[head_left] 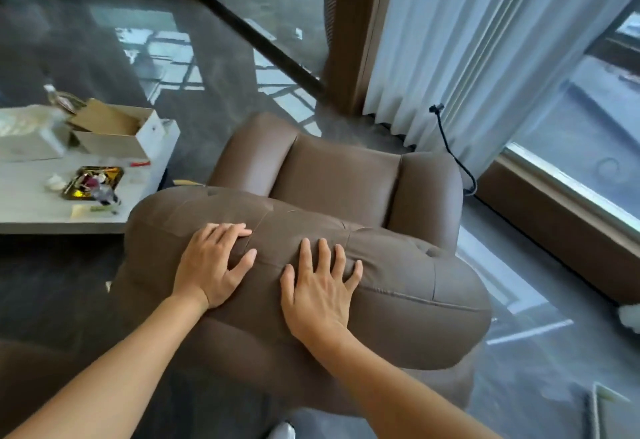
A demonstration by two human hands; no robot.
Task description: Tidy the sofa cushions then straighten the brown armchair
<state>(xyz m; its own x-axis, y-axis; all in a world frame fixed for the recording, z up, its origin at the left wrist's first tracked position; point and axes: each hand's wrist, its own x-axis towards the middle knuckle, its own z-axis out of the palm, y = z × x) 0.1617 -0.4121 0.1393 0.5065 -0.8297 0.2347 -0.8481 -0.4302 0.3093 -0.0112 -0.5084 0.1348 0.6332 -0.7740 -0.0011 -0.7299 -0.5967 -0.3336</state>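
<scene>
The brown leather armchair (339, 175) stands in the middle of the view, seen from behind and above its padded backrest. My left hand (213, 267) lies flat on the top of the backrest, fingers spread. My right hand (320, 291) presses flat on the backrest just to the right of it, fingers apart. Neither hand holds anything. The seat and both rounded armrests show beyond the backrest. No sofa cushions are in view.
A low white table (27, 196) at the left carries an open cardboard box (114, 132), a gold tray (93, 182) and small items. White curtains (485, 51) and a window sill (561, 217) are at the right, with a black cable (453, 154) hanging beside the armchair. Glossy grey floor surrounds it.
</scene>
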